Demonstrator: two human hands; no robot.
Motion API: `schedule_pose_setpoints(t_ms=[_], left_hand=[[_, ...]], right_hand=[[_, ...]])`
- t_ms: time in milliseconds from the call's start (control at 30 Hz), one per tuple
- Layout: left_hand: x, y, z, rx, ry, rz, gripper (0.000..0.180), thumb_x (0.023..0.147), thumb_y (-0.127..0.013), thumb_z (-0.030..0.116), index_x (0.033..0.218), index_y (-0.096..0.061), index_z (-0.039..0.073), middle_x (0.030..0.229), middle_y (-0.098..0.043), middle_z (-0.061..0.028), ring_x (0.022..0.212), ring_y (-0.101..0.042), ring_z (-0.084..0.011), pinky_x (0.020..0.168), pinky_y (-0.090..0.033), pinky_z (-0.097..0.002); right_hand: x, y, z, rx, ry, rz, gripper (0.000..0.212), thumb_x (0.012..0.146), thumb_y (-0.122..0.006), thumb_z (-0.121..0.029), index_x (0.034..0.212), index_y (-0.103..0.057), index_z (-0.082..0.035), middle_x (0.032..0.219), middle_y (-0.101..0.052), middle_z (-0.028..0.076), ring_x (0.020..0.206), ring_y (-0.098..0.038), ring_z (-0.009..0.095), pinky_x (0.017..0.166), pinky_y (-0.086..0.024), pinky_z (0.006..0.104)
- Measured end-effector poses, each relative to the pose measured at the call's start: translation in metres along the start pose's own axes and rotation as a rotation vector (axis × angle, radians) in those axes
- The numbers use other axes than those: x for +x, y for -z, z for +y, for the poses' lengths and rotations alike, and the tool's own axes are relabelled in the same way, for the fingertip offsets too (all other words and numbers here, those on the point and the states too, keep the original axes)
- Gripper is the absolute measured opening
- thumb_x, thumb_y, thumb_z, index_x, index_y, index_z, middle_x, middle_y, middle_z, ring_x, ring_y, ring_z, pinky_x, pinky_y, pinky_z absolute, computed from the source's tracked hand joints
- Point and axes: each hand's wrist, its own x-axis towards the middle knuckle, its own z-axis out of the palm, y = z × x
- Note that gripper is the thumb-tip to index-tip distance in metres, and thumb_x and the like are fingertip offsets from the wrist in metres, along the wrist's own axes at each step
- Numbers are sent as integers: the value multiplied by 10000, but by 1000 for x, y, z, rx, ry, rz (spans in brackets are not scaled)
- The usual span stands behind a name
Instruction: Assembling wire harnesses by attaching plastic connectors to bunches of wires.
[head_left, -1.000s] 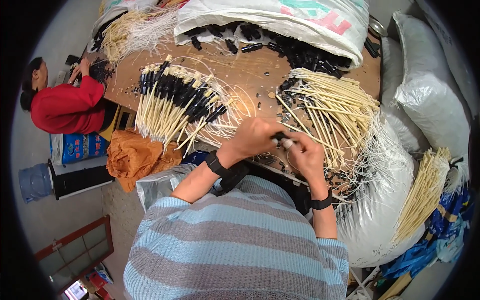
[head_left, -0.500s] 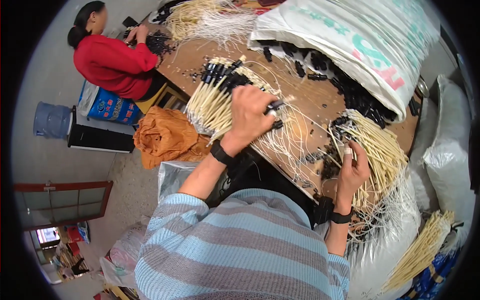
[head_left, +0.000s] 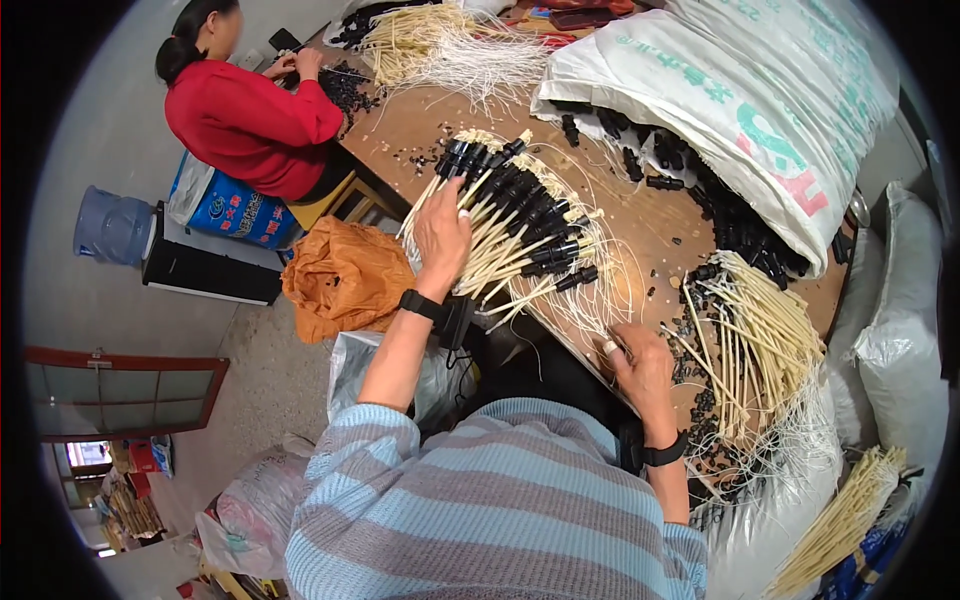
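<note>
My left hand (head_left: 443, 235) lies on the left side of a fanned layer of cream-coloured thin tubes (head_left: 486, 262), its fingers stretched over them and partly hidden. Black plastic connectors (head_left: 525, 203) sit on the far ends of these tubes. Loose white cords (head_left: 618, 272) spill from the layer to the right. Beside the near table edge, my right hand (head_left: 643, 365) has its fingers curled together at the cord ends, white wrapping on its thumb. Whatever lies between those fingertips is hidden. To its right rests another pile of cream tubes (head_left: 765, 325).
A large white woven sack (head_left: 690, 90) spills black connectors (head_left: 745, 225) onto the brown table (head_left: 420, 115). At the far left, a person in red (head_left: 245, 125) handles small black parts. An orange bag (head_left: 345, 280) stands below the table edge; filled pale sacks (head_left: 905, 310) stand right.
My left hand has moved left from the black connectors onto the tubes, which now lie more fanned out. My right hand has shifted left from the right-hand pile to the cord ends.
</note>
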Motion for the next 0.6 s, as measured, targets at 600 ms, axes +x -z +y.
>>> schedule_pose_setpoints(t_ms=[600], left_hand=[[31, -66, 173, -614, -413, -556, 385, 697, -534, 0, 1065, -648, 19, 1109, -633, -167, 1080, -565, -338, 935, -462, -407]], right_hand=[[-12, 2, 29, 65, -113, 87, 303, 777, -671, -110, 1069, -641, -32, 901, -654, 163, 813, -618, 363, 707, -491, 419]])
